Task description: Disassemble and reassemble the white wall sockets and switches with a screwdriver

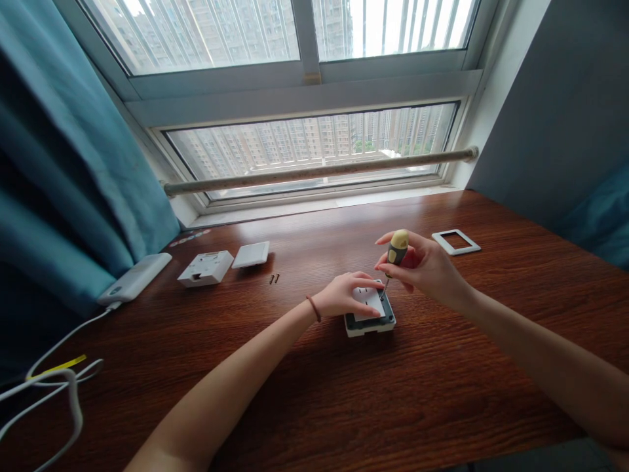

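A wall socket (367, 305) with a white face and a dark frame sits on a white back box on the table. My left hand (346, 295) lies over the socket's left side, thumb and fingers bent around its white face, holding it. In my right hand (422, 265) is a screwdriver (398, 248) with a yellow and grey handle, pinched between thumb and fingers. The screwdriver stands nearly upright, its thin shaft reaching down to the right side of the dark frame, at a screw spot. The very tip is too small to make out.
Left of my hands lie two screws (274, 278), a white switch panel (251, 255) and a white box (205, 269). A white power strip (135, 279) with its cable rests near the curtain. At the right is a white cover frame (456, 242). The window (314, 141) borders the table (304, 393).
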### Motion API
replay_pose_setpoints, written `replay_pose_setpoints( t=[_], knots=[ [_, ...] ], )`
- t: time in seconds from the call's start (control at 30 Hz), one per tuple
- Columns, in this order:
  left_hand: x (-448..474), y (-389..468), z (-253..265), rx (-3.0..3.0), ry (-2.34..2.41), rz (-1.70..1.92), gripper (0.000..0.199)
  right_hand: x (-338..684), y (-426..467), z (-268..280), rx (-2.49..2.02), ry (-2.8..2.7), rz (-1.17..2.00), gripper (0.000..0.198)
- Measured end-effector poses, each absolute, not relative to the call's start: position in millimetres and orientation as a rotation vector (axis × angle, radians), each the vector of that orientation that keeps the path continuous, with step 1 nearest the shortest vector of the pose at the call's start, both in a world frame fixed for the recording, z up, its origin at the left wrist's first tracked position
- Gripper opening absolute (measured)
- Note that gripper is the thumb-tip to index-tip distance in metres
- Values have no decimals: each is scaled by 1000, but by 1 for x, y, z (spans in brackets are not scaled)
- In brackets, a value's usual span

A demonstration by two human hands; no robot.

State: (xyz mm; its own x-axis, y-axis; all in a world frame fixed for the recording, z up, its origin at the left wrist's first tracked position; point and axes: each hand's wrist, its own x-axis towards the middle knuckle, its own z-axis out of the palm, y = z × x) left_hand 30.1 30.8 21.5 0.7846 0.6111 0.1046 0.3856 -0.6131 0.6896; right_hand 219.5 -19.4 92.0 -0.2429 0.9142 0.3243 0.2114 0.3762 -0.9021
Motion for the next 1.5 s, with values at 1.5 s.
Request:
replay_pose_setpoints(
  t=[1.5],
  knots=[
    [31, 32, 20, 2296, 748, 422, 57, 243, -6, 100, -946, -1771, 1358, 31]
  ],
)
